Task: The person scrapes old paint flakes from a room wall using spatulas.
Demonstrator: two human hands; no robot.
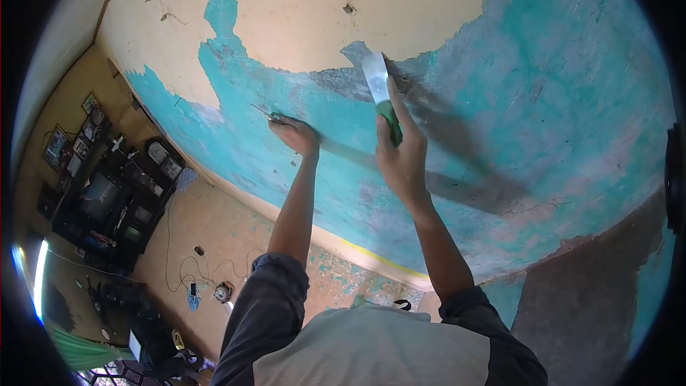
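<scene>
The right hand (402,156) gripped a green-handled, flat steel scraper (379,93), its blade pressed against the peeling turquoise painted wall (543,100) above. The left hand (296,134), beside it, pinched a thin metal tool (262,111) against the same wall.

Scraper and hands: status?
Right hand shut on scraper, blade against turquoise wall. Left hand grips a thin tool at the paint. Nothing between.

Bright, even daylight across the wall (543,100). Soft diagonal shadows cast right of the scraper (376,86). Heavy fisheye bending, black vignette at corners. Dim lower left, with window glare at the edge. Focus mostly sharp.
</scene>
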